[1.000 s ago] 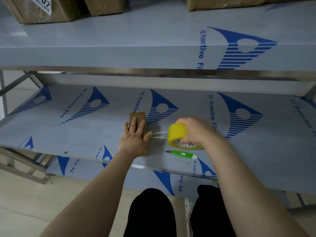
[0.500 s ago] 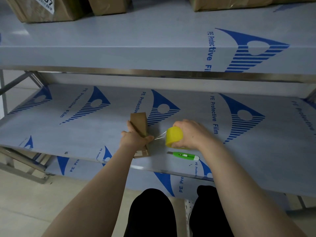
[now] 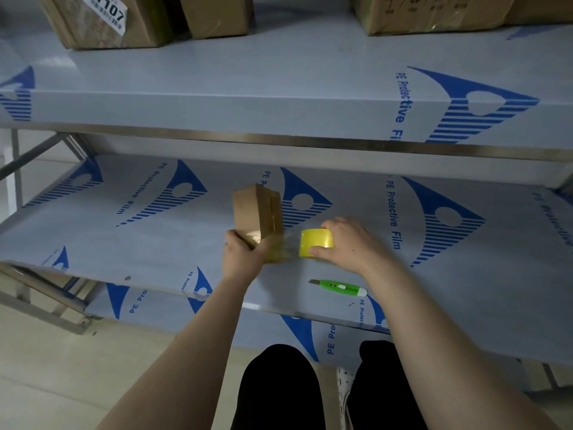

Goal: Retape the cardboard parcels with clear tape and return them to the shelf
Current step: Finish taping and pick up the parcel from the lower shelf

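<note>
A small brown cardboard parcel (image 3: 257, 212) stands tipped up on its near end on the middle shelf (image 3: 139, 240). My left hand (image 3: 245, 259) grips the parcel's lower end, fingers curled round it. My right hand (image 3: 350, 243) holds a yellow tape roll (image 3: 314, 243) just right of the parcel. A short stretch of clear tape (image 3: 286, 248) runs from the roll to the parcel's lower end.
A green utility knife (image 3: 339, 287) lies on the shelf near its front edge, under my right forearm. Several larger cardboard boxes (image 3: 105, 20) stand on the upper shelf (image 3: 279, 97). My legs are below the shelf edge, with a lower shelf beneath.
The parcel went from lying flat under my left palm to tipped up on end in my left hand's grip. The tape roll moved in closer, shortening the stretch of tape.
</note>
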